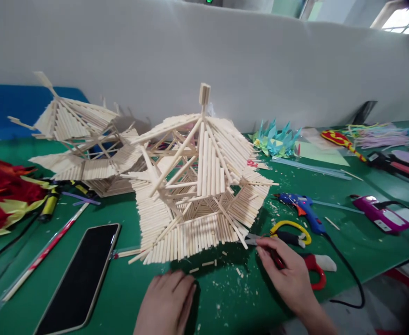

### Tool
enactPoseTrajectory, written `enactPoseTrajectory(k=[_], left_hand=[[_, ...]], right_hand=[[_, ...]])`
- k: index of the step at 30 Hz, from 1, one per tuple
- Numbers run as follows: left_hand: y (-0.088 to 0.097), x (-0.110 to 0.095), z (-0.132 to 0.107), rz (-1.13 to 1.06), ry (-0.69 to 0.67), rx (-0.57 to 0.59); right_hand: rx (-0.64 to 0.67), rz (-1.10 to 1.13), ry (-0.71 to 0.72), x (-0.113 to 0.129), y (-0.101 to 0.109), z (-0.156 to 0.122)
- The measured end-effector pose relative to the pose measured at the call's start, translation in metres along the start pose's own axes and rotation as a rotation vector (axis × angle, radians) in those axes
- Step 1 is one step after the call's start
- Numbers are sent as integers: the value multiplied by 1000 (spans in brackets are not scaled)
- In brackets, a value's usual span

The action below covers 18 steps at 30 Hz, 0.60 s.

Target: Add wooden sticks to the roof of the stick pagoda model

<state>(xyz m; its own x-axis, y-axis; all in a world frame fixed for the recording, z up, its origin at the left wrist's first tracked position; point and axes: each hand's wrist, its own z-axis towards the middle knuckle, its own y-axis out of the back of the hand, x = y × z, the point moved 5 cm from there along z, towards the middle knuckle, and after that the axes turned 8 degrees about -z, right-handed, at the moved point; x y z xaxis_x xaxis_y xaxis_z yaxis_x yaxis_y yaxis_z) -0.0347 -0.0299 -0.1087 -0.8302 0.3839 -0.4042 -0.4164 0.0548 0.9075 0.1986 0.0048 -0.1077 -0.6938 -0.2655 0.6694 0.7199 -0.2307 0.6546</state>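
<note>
This can be told to be a craft workshop — on a green table (pixel 120 288), a glue gun (pixel 309 212), folded paper (pixel 277 142), wood bits (pixel 209 263) and stick houses (pixel 209 163) are spread.

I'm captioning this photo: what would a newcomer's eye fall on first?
Probably the large wooden-stick model in the centre, its rows leaving open gaps. Next, a similar model further back on the left. Colour then draws the eye: a red craft piece at the left edge, a spiky turquoise piece back right.
</note>
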Motion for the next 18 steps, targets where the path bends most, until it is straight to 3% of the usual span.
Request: enactPoseTrajectory(k=[4, 13, 18], left_hand=[[-1, 13, 3, 196, -15, 29], [-15, 1, 21, 214, 19, 84], [-14, -3, 22, 132, -13, 64]], right_hand=[[25, -7, 14, 3, -6, -6], [56, 1, 74, 12, -16, -11], [28, 34, 233, 34, -15, -7]])
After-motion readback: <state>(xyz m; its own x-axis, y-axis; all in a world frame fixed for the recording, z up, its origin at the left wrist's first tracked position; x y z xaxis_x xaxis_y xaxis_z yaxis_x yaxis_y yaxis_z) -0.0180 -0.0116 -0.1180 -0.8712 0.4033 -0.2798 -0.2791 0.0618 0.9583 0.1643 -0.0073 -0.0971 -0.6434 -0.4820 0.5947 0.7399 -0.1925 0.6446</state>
